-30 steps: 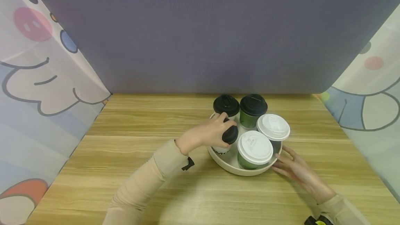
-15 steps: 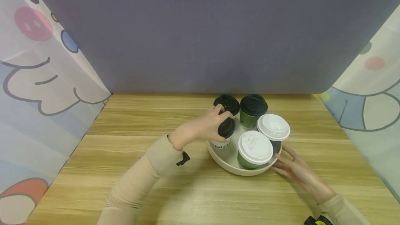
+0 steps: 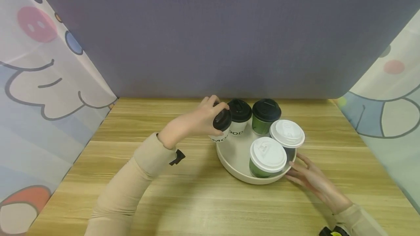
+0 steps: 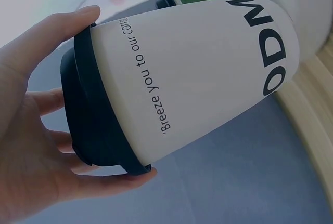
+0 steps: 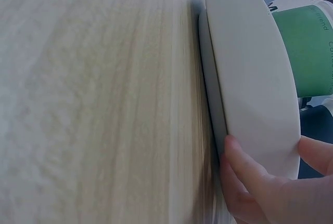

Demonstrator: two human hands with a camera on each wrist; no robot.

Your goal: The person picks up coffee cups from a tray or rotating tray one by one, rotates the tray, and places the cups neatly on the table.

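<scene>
My left hand [image 3: 197, 119] grips a white paper coffee cup [image 4: 192, 73] by its black lid [image 3: 222, 119], thumb and fingers spread round the lid's edge. That cup is at the left rim of a round off-white tray [image 3: 234, 168], apart from the tray floor. My right hand [image 3: 311, 179] pinches the tray's right wall [image 5: 250, 78], thumb over the rim and fingers against the outer side and underside. Still in the tray are a white cup with a black lid [image 3: 240, 111], a green cup with a black lid [image 3: 266, 111], and two white-lidded cups [image 3: 268, 156].
The tray is on a wood-grain table [image 3: 203, 207]. A grey panel [image 3: 210, 39] rises behind the table's back edge, close to the rear cups. Cartoon-printed curtains [image 3: 36, 119] hang on both sides.
My left hand has carried the black-lidded white cup left and toward the back, from inside the tray to its left rim. The right hand and tray have stayed put.
</scene>
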